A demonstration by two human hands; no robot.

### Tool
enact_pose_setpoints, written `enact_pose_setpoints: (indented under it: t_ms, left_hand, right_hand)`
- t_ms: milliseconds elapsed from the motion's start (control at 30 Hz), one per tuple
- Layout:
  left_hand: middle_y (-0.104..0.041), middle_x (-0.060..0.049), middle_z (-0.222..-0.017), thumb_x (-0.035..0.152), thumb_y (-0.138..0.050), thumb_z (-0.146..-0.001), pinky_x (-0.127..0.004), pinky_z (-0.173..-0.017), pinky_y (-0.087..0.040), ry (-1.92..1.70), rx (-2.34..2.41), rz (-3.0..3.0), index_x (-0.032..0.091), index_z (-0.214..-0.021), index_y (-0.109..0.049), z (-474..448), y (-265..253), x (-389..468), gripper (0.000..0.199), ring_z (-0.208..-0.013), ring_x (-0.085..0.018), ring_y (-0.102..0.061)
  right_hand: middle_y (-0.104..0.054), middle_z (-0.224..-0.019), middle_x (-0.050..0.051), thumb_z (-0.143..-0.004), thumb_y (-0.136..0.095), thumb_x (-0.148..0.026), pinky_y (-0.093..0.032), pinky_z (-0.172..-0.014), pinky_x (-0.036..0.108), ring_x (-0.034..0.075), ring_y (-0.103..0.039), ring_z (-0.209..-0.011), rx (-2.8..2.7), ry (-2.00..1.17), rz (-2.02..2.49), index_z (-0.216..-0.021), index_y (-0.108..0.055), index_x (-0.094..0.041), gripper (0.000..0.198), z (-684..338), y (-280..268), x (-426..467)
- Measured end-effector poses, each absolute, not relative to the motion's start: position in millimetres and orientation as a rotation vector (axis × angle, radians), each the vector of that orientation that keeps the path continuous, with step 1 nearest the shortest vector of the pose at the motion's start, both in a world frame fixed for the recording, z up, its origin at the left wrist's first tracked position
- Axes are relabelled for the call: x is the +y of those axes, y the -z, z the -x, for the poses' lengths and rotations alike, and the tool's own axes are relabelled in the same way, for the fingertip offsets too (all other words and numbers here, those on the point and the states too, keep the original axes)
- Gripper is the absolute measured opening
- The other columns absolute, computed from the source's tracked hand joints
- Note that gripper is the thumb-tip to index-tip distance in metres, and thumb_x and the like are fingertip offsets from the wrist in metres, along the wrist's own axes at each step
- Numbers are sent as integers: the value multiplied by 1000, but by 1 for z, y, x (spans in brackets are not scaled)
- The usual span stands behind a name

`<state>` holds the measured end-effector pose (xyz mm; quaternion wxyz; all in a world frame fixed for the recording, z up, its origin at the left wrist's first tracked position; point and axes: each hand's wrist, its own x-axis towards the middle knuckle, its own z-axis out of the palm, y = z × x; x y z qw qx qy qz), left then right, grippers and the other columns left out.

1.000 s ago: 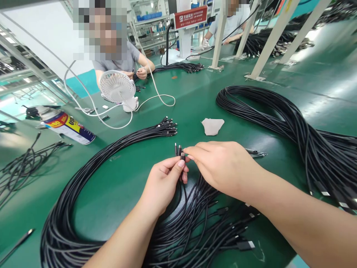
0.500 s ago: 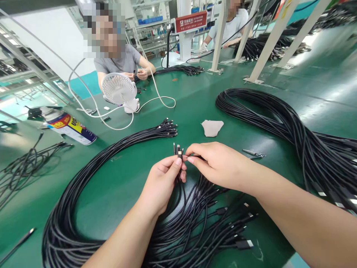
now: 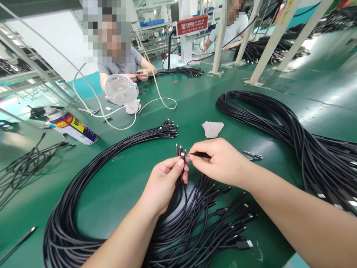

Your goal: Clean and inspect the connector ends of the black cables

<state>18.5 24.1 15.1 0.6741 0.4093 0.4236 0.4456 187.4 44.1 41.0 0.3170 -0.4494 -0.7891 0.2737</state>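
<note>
My left hand (image 3: 170, 178) is closed around a few black cables, thumb pressed on a cable connector (image 3: 183, 156) with a metal tip. Several connector ends stick up above my fingers. My right hand (image 3: 216, 160) pinches a slim black tool (image 3: 202, 154), apparently tweezers, its narrow end pointing at the connectors; whether the tip touches them I cannot tell. Below both hands lies a loose spread of black cables (image 3: 192, 219), their plugs towards the right. A long cable bundle (image 3: 83, 175) curves round on the left, its tips gathered beyond my left hand.
A spray can (image 3: 74, 128) and a white fan (image 3: 122, 91) with a looping cord stand at the left. Beyond my hands lie a pale scrap (image 3: 212, 129) and metal tweezers (image 3: 253, 155). A thick cable coil (image 3: 267, 108) is at right. A co-worker (image 3: 122, 56) sits opposite.
My right hand has shifted slightly, showing more of the black tool between thumb and finger. My left hand still grips the same cables. The view has moved a little.
</note>
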Motion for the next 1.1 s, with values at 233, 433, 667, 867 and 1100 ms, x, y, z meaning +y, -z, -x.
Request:
enact_pose_setpoints:
  t_ms: [233, 433, 667, 867, 1100]
  left_hand:
    - [-58, 1, -68, 36, -74, -76, -22, -56, -39, -1006, 968, -932, 14, -87, -74, -18, -13, 25, 25, -55, -7, -50]
    - [-57, 1, -66, 36, -68, -81, -23, -57, -38, -983, 993, -1061, 14, -82, -72, -19, -14, 24, 22, -56, -8, -48]
    - [-53, 2, -61, 35, -63, -83, -24, -56, -37, -944, 1090, -1235, 15, -74, -67, -17, -13, 25, 23, -55, -9, -45]
    - [-53, 2, -58, 32, -63, -82, -24, -55, -37, -921, 1111, -1294, 14, -68, -65, -16, -16, 26, 23, -53, -9, -45]
    - [-60, 0, -64, 36, -69, -78, -24, -55, -39, -977, 1074, -1132, 13, -77, -72, -20, -15, 26, 23, -52, -8, -48]
  right_hand:
    - [-64, -70, -2, -84, -58, -13, -38, -52, 19, 7, -50, -56, -2003, -594, 1208, -83, -68, -15, 10, -190, -41, 45]
    - [-70, -83, 1, -90, -54, -13, -46, -69, 21, 10, -62, -76, -2050, -594, 1056, -87, -69, -16, 15, -188, -39, 45]
    - [-70, -75, 0, -88, -57, -13, -45, -64, 21, 11, -62, -69, -2115, -545, 1027, -78, -70, -17, 16, -191, -39, 47]
    - [-70, -78, 4, -89, -55, -15, -44, -61, 23, 12, -60, -66, -2175, -386, 1020, -83, -70, -15, 16, -193, -37, 46]
    - [-62, -68, 0, -86, -54, -15, -37, -54, 22, 9, -49, -55, -2060, -329, 1114, -76, -63, -16, 14, -193, -39, 48]
